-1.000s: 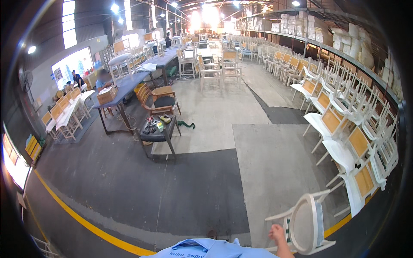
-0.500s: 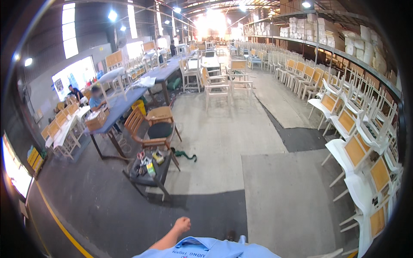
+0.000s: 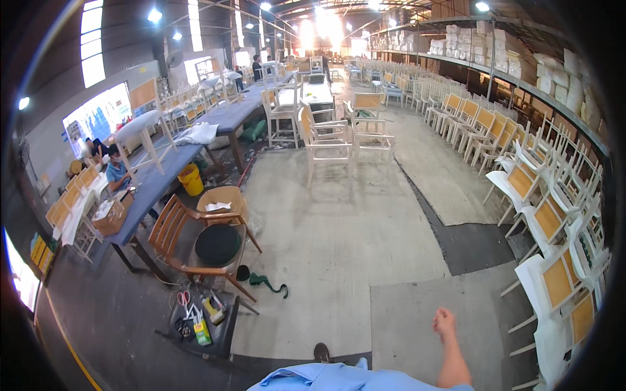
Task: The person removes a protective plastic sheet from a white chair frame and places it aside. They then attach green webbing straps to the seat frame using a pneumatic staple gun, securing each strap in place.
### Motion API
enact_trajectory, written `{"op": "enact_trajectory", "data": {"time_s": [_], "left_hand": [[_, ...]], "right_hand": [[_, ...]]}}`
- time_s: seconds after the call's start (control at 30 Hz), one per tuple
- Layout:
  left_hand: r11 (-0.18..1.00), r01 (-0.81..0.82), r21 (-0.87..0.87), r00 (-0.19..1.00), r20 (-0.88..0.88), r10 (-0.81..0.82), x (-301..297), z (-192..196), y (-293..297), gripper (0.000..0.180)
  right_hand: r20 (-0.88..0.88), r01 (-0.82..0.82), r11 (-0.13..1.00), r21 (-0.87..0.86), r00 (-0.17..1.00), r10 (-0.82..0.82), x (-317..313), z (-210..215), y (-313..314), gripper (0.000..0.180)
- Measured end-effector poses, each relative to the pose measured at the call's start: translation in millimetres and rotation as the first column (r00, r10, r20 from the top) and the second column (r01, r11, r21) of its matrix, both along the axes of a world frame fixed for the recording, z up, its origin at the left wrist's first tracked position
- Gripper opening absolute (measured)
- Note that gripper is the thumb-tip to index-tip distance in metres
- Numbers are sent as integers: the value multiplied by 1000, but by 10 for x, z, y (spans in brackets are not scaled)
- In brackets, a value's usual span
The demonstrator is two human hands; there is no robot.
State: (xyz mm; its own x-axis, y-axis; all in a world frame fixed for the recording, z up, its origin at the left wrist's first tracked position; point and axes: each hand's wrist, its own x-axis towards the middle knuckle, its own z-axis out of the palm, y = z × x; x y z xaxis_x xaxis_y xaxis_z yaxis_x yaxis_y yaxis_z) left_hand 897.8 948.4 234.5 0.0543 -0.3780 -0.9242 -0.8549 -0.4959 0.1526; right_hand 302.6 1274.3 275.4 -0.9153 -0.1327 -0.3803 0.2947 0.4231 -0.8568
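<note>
At the lower right of the frame, our bare right hand (image 3: 445,321) is above a flat grey floor sheet (image 3: 407,339), with fingers curled in narrow, and we see nothing held in it; our left hand is out of view, so we cannot tell its state. Nearest to the right hand, but apart from it, are the pale wooden chairs with tan rectangular backs (image 3: 549,216), along the right edge. We judge that this step needs mostly careful footing: our dark brown shoe (image 3: 321,352) is at the bottom centre, near the border of a pale floor sheet (image 3: 300,319), so we should lift the toes there. We should also give room to the black-topped low stool (image 3: 225,332) at lower left, where red-handled scissors (image 3: 183,298) lie.
</note>
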Motion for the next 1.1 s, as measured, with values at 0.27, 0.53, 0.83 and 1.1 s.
{"op": "enact_trajectory", "data": {"time_s": [0.27,0.53,0.83,1.1], "left_hand": [[950,-106,-292,891,-452,-40,-3567,249,-3247,37],[914,-227,-336,847,-532,14,-5841,472,-5260,31],[980,-195,-49,965,-186,183,-6313,-23,-6628,30],[954,-281,-107,950,-174,260,-7385,20,-9471,30]], "right_hand": [[726,-393,867,307,686,54,180,-1049,-1074,29],[758,-344,871,350,650,-48,-2045,-1109,-3118,26],[5,-123,976,179,992,125,-6753,-64,-7157,32],[118,-141,983,121,985,127,-7506,-224,-10067,32]]}}
